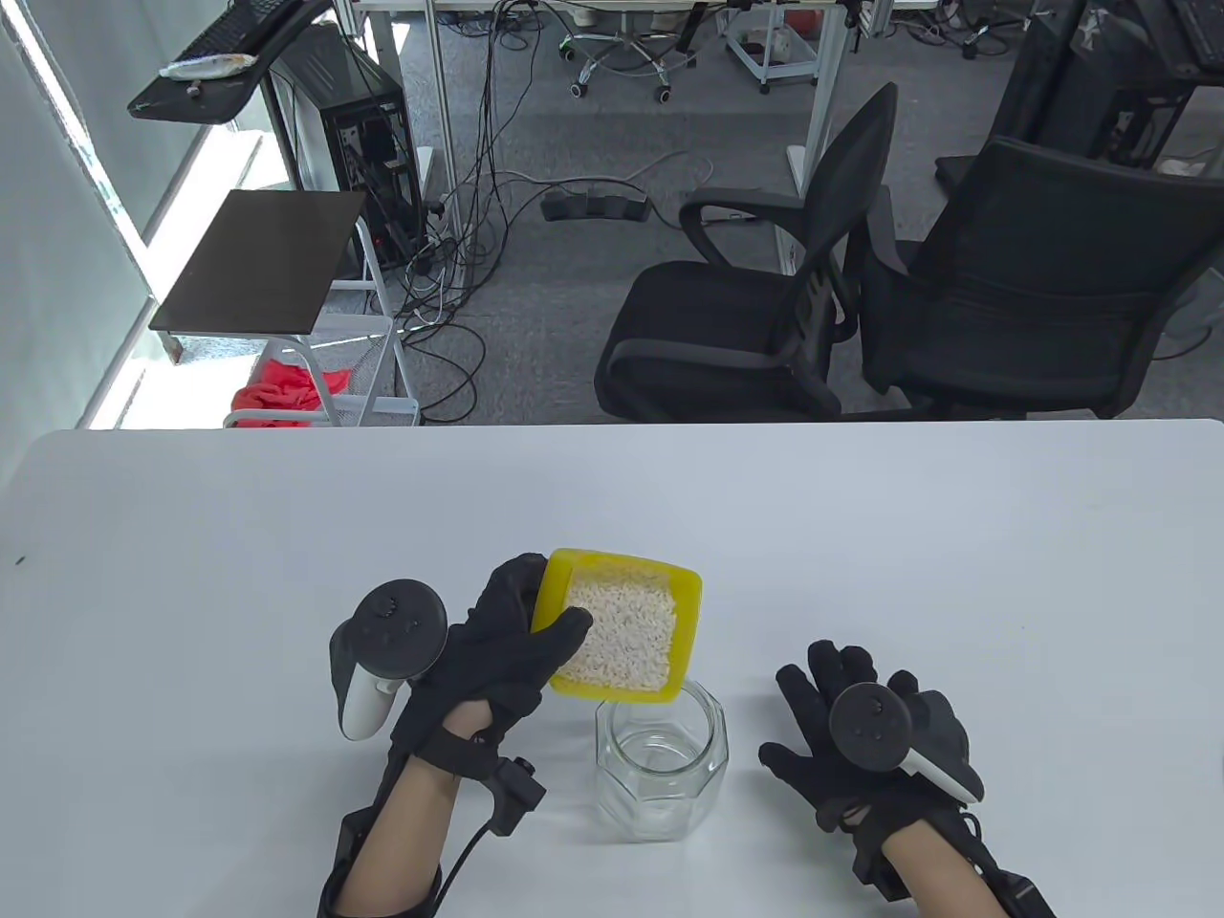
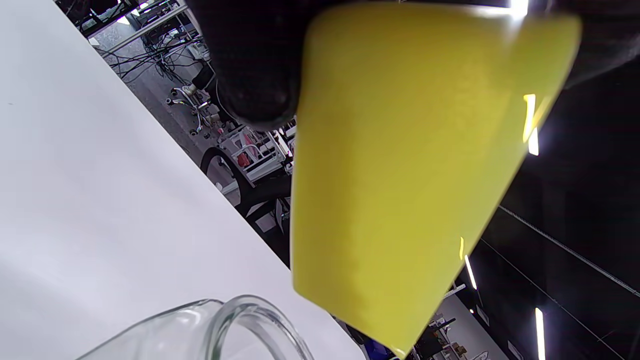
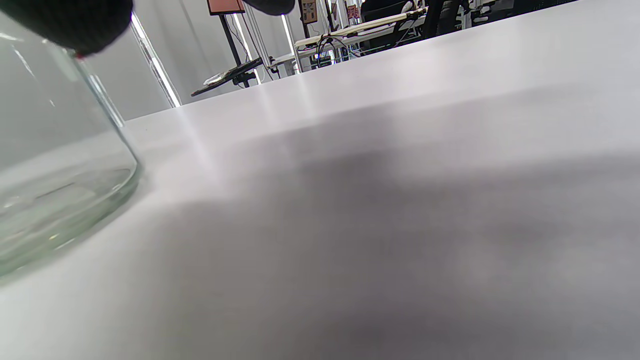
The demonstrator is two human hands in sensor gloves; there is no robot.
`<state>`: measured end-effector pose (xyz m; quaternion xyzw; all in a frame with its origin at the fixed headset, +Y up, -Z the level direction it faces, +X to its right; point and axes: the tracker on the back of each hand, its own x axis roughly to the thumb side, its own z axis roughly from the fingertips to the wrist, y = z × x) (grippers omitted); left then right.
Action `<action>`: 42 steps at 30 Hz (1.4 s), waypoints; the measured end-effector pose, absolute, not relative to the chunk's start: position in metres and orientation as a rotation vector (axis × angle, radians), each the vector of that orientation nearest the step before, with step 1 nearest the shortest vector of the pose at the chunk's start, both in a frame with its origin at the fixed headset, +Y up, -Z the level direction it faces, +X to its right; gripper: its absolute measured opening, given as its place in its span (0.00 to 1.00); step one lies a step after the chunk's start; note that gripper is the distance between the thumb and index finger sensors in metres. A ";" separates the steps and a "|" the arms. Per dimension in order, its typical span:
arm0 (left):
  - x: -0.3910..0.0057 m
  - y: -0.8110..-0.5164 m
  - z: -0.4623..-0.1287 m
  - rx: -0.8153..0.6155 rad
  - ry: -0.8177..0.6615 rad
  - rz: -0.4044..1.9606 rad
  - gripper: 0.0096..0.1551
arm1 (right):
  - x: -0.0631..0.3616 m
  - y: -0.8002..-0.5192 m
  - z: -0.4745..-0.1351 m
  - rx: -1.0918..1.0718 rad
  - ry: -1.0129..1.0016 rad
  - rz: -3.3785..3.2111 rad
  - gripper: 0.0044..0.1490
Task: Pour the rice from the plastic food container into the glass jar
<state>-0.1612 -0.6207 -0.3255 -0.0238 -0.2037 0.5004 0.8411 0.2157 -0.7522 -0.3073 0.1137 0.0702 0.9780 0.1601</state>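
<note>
Left hand gripping plastic food container — pouring lip tilted just above glass jar mouth; right hand spread flat, empty — beside jar

Your left hand is covering the near-left corner of the yellow container, whose lower edge is overlapping the far rim of the glass jar. In your left wrist view, the container's underside is hiding the rice, and the frame's bottom edge is cutting off the jar. In your right wrist view, the table is blurring up close.
</note>
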 end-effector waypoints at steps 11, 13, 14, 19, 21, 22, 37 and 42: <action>-0.155 -0.615 -0.320 0.016 -0.441 0.956 0.57 | 0.215 -0.752 -0.307 0.323 0.209 2.798 0.53; -0.154 -0.614 -0.319 0.024 -0.442 0.939 0.57 | 0.215 -0.752 -0.306 0.324 0.211 2.797 0.53; -0.153 -0.614 -0.319 0.030 -0.445 0.924 0.57 | 0.215 -0.752 -0.306 0.325 0.212 2.799 0.53; -0.150 -0.611 -0.316 0.059 -0.447 0.874 0.56 | 0.215 -0.752 -0.306 0.321 0.215 2.796 0.53; -0.149 -0.610 -0.314 0.070 -0.449 0.857 0.56 | 0.215 -0.752 -0.306 0.320 0.212 2.795 0.53; -0.149 -0.609 -0.314 0.074 -0.449 0.852 0.56 | 0.215 -0.751 -0.306 0.320 0.211 2.794 0.53; -0.146 -0.609 -0.312 0.085 -0.458 0.822 0.56 | 0.215 -0.751 -0.307 0.333 0.205 2.788 0.54; -0.146 -0.607 -0.311 0.095 -0.463 0.805 0.56 | 0.215 -0.751 -0.307 0.341 0.198 2.781 0.54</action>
